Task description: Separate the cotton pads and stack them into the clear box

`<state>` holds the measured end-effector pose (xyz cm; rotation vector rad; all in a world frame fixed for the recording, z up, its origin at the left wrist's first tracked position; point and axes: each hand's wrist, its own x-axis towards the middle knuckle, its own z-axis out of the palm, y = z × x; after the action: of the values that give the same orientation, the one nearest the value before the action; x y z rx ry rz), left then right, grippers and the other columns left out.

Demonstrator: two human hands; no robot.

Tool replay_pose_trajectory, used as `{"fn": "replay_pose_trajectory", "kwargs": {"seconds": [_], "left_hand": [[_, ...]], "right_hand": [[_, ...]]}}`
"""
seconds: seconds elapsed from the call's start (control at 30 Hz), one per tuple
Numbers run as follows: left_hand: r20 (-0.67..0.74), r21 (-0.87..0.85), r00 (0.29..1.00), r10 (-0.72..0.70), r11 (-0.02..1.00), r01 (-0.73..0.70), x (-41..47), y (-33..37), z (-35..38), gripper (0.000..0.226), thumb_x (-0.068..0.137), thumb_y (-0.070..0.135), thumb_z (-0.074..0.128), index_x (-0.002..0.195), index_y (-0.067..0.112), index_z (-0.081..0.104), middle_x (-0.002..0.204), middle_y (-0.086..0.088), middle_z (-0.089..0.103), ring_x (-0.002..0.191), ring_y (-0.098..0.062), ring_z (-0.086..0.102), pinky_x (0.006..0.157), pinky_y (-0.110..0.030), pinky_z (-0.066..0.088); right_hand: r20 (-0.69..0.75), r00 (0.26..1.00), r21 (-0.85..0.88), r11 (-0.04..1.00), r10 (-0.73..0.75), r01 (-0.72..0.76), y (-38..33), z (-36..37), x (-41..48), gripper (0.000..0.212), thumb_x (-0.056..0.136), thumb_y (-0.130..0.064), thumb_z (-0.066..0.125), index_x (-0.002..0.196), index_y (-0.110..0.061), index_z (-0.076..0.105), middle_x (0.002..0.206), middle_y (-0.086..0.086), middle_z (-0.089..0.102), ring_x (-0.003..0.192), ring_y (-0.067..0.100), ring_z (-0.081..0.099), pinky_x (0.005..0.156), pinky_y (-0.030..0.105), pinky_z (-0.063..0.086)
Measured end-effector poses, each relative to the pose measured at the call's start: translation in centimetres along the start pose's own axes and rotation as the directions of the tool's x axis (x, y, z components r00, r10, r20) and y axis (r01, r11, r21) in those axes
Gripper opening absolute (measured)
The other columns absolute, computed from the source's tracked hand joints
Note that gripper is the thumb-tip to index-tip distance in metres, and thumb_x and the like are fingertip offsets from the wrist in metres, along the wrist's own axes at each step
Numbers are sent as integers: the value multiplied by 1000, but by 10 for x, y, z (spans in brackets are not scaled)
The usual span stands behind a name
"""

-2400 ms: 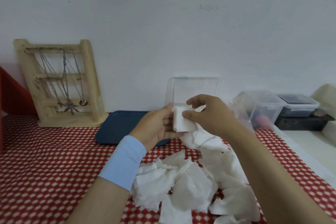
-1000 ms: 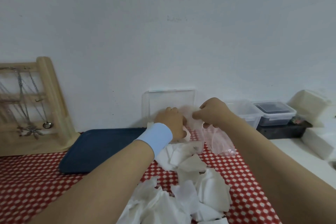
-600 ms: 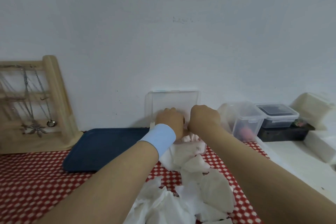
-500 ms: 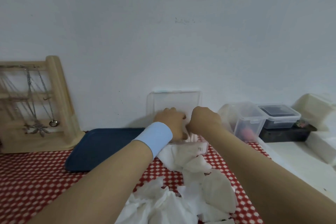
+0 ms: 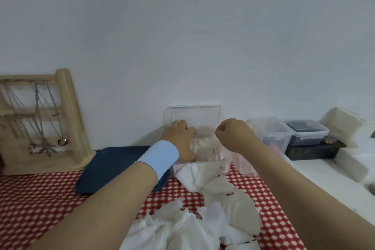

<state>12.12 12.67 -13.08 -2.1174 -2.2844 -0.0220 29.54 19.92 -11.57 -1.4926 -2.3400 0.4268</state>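
Loose cotton pads (image 5: 215,184) crowd the clear box (image 5: 196,114), blue tray (image 5: 113,166) alongside.

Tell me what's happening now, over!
Left hand in clear box, on stacked pads. Right hand fisted beside it, nothing seen held. Loose pads piled in front.

Red-checked table (image 5: 40,199) carries cotton pads (image 5: 203,219), clear box (image 5: 194,114), blue tray (image 5: 113,166), wooden rack (image 5: 67,117).

Left hand (image 5: 178,138) in clear box (image 5: 203,165), right hand (image 5: 233,136) curled beside
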Motion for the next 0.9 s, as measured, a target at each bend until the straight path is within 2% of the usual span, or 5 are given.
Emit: {"fn": "replay_pose_trajectory", "kwargs": {"seconds": [0.1,0.4,0.5,0.7,0.9], "left_hand": [[14,-155,1000,-21,988,23,-12,3,-5,54,89,49,57,140,35,47,135,0,40,130,-22,36,102,-41,43],[141,-231,990,11,973,22,-34,7,-12,55,98,37,49,151,31,38,147,-4,38,142,-28,31,111,-46,38],[27,-342,999,-17,940,25,-55,-2,-25,47,97,37,54,144,31,50,140,1,46,131,-21,45,108,-38,42],[141,-481,990,-9,873,76,-124,-18,-43,21,96,43,61,113,33,69,116,13,66,106,-8,61,99,-28,47],[496,-350,868,-2,914,203,-193,-36,-43,67,72,68,75,132,42,59,123,25,60,115,-1,56,107,-28,41]], "right_hand": [[46,980,-24,981,-192,193,-5,7,-15,37,101,-25,50,136,-21,62,140,-1,60,130,20,54,109,35,43],[261,918,3,951,-300,310,-13,7,-42,50,106,-22,42,156,-23,34,162,2,34,148,22,32,119,35,23],[76,932,-22,934,-355,357,-18,-8,-50,38,101,-17,51,136,-28,60,144,-2,56,129,16,52,111,32,39],[241,913,-54,935,-329,351,-46,-23,-91,24,90,-18,61,99,-34,77,87,-24,65,87,2,64,86,28,57],[568,710,73,885,-416,460,-97,-6,-140,37,86,-45,71,121,-35,70,120,-20,65,110,7,62,99,31,51]]}}
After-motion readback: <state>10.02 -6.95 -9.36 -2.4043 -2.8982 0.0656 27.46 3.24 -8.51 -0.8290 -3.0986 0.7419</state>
